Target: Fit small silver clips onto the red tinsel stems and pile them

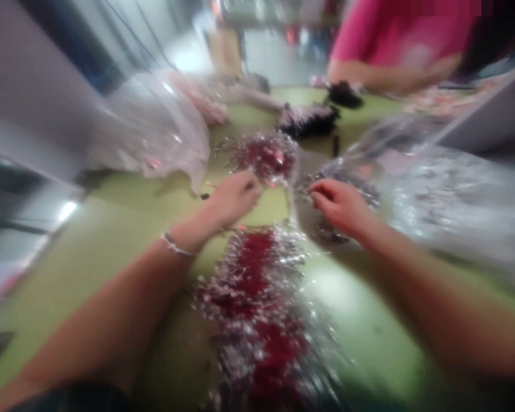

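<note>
My left hand [239, 197], with a white bracelet at its wrist, has curled fingers just in front of a tinselly bunch [268, 157] in dark red and silver. Whatever those fingers hold is hidden. To the right, my right hand [341, 207] has thumb and forefinger pinched together at a pile of thin silvery strands [363, 189]. Blur keeps me from making out what is in that pinch. Between my forearms, a long row of dark red and silver tinselly pieces [260, 292] runs toward me over the green tabletop [124, 220].
A clear plastic bag [167, 134] lies at the left, and another bag [450, 194] with silvery contents at the right. Black and pale pink bunches [311, 120] lie farther back. Across the table is a person in a pink top [381, 40].
</note>
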Demonstrator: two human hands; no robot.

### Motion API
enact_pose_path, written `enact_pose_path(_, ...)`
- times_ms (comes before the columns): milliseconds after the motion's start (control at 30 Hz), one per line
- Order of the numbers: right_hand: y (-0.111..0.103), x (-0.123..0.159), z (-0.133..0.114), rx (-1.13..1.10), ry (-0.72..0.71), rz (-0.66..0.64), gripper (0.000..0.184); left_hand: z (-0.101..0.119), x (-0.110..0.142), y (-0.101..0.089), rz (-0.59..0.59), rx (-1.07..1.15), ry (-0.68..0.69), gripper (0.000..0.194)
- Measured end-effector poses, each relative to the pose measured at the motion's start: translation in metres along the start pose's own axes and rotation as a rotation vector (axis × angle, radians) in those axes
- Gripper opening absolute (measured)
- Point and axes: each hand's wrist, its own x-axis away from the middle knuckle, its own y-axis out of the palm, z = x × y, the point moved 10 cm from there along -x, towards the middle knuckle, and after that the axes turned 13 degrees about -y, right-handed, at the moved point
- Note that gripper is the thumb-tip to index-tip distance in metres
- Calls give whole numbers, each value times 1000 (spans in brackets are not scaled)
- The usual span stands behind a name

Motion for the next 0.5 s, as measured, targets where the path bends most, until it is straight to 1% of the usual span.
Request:
enact_pose_path(67,6,3,-2,-127,63,-12,17,1,5,9,-72,172,-48,17)
enact_pose_path(133,10,5,-8,-188,93,-25,17,2,9,17,-104,279,-87,25)
enact_pose_path(267,7,7,-22,-230,41,67,15,12,16,24,-150,327,-109,33)
enact_pose_path(367,6,9,-26,-260,5,125,16,22,22,27,-206,362,-118,30)
enact_pose_path(500,12,10,-33,-276,-62,123,16,28,26,27,-218,413,-95,27)
